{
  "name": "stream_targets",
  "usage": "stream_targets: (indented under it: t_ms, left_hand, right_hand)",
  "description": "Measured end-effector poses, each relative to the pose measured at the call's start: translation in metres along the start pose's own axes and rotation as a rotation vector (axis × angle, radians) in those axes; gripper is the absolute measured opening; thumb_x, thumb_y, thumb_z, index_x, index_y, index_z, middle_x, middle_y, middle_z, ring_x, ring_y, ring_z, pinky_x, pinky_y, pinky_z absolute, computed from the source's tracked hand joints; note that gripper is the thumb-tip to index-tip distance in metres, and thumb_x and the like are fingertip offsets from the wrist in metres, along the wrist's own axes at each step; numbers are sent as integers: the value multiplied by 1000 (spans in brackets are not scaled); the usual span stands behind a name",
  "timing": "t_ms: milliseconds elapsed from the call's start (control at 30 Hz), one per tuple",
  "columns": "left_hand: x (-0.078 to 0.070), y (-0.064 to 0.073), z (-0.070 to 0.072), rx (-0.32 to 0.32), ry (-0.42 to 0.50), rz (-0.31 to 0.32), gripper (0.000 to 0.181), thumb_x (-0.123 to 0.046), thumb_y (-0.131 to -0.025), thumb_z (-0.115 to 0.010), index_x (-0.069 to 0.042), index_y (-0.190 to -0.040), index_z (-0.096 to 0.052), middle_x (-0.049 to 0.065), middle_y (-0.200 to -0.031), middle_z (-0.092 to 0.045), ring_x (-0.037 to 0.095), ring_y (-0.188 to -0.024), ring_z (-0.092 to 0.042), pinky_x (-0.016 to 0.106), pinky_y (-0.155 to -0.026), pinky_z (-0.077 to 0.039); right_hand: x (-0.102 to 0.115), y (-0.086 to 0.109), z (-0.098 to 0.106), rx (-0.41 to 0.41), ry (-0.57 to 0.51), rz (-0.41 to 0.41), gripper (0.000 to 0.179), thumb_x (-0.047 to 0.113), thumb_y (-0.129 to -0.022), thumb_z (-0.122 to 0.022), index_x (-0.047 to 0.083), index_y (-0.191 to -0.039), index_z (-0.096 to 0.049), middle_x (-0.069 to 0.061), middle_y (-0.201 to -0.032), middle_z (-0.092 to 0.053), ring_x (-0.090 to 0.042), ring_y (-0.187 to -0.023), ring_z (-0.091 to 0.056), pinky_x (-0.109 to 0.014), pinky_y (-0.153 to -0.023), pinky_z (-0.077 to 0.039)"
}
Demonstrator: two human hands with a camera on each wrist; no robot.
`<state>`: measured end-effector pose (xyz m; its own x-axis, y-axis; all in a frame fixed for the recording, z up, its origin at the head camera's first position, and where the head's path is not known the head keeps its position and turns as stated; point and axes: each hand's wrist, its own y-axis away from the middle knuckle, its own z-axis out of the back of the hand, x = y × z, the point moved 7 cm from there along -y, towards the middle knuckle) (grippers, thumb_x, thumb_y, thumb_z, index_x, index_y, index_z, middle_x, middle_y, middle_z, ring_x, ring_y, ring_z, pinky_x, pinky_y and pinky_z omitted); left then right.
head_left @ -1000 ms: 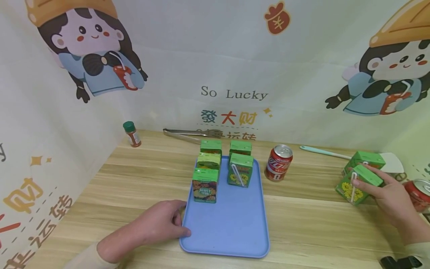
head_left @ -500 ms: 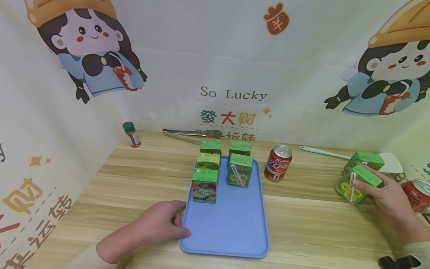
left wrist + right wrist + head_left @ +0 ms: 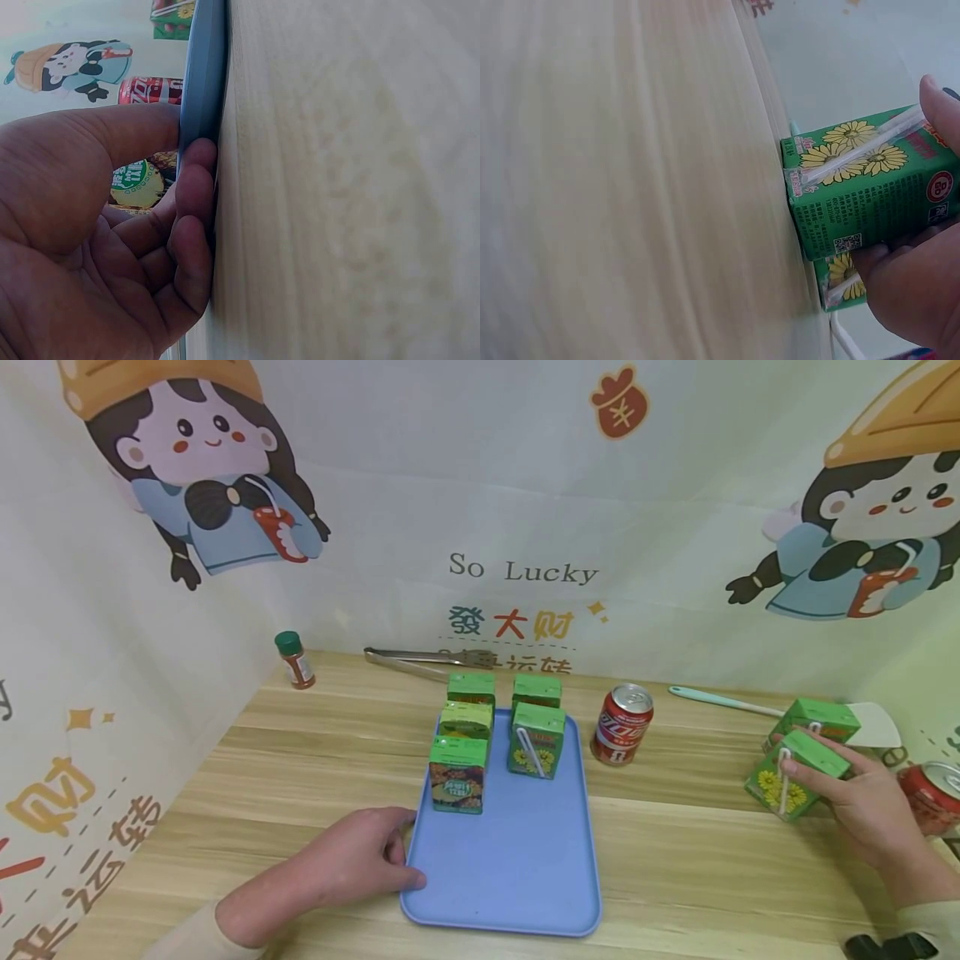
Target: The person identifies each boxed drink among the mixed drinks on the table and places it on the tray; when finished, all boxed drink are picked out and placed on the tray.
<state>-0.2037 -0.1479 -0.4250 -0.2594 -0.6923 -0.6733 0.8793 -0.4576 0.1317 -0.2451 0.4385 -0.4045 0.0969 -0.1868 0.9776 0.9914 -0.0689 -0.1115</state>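
Observation:
My left hand [image 3: 367, 856] grips the left rim of the blue tray [image 3: 517, 877], thumb over the edge and fingers curled against its outer side, as the left wrist view shows. Several green juice boxes stand toward the tray's far end, among them one with a brown front [image 3: 457, 787] and one with a straw [image 3: 536, 752]. Off at the right, my right hand [image 3: 870, 797] holds another green juice box [image 3: 783, 783] between thumb and fingers. Yellow flowers and a wrapped straw [image 3: 862, 150] mark its face; in the right wrist view its base sits close to the tabletop.
Behind the held box lies another green juice box [image 3: 825, 717], near a spatula [image 3: 708, 697] with a pale green handle. One red can [image 3: 622, 727] stands right of the tray, another [image 3: 933, 797] by my right wrist. Metal tongs [image 3: 405, 660] and a green-capped jar [image 3: 294, 662] lie at the back.
My right hand has shifted very slightly left with the juice box. My left hand and the tray have stayed in place.

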Motion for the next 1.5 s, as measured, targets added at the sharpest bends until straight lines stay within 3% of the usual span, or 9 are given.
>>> stream_targets:
  t_ms: [167, 333, 567, 1133, 1500]
  left_hand:
    - [0, 0, 0, 4, -11, 0, 87, -26, -86, -97, 17, -149, -55, -11, -72, -66, 10, -64, -62, 29, -64, -51]
    - [-1, 0, 0, 2, -3, -14, 88, -26, -85, -98, 17, -149, -55, -11, -72, -65, 10, -64, -61, 29, -62, -50]
    - [-2, 1, 1, 0, -7, -11, 86, -25, -85, -98, 16, -148, -56, -11, -72, -65, 9, -63, -60, 29, -62, -50]
    - [-1, 0, 1, 2, -1, -17, 87, -25, -84, -98, 16, -149, -56, -11, -71, -64, 9, -63, -60, 29, -61, -50]
    - [-1, 1, 1, 3, -5, -13, 86, -25, -84, -98, 16, -148, -56, -11, -71, -64, 9, -62, -60, 29, -61, -49]
  right_hand:
    - [7, 2, -13, 78, -31, 54, 48, -3, -108, -69, 29, -143, -75, 19, -128, -78, 9, -115, -67, -10, -88, -53]
    - [12, 4, -28, 142, -40, 58, 47, -6, -108, -66, 19, -149, -73, 15, -133, -78, 5, -118, -68, -12, -90, -53]
    - [23, 9, -52, 213, -64, 70, 51, -8, -109, -64, 20, -151, -71, 10, -137, -77, 2, -123, -71, -13, -95, -53]
    - [47, 20, -114, 254, 237, 105, 51, 10, -108, -74, 5, -157, -62, 13, -142, -74, 2, -125, -68, -18, -96, -54]
    - [55, 17, -153, 309, 172, 81, 55, 10, -106, -77, 0, -158, -60, 13, -138, -76, -5, -121, -71, -25, -95, -58]
